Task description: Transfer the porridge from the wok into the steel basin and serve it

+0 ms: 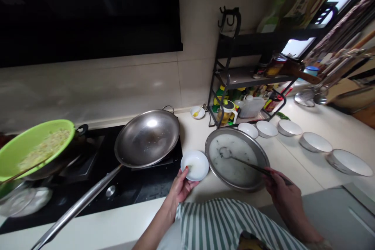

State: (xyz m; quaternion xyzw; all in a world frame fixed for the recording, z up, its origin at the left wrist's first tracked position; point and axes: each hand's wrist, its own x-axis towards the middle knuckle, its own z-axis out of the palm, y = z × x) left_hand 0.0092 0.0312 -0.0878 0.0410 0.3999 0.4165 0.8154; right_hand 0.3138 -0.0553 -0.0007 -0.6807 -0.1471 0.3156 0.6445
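My left hand (185,186) grips a small white bowl (199,164) by its near left rim, thumb over the edge; a little pale liquid lies inside. The bowl is beside a large metal basin (208,152) that holds cloudy whitish liquid with small dark bits. Closed around the dark handle of a ladle (247,163), my right hand (281,187) is at the basin's right side. The ladle's round head rests at the surface of the liquid, left of the basin's middle.
A steel wok (148,136) sits on the black hob (125,195), its long handle pointing toward me. Far left is a green colander (63,131) of bean sprouts. Several white bowls (315,142) line the counter on the right. A spice rack (249,82) stands behind the basin, near a small dish (197,112).
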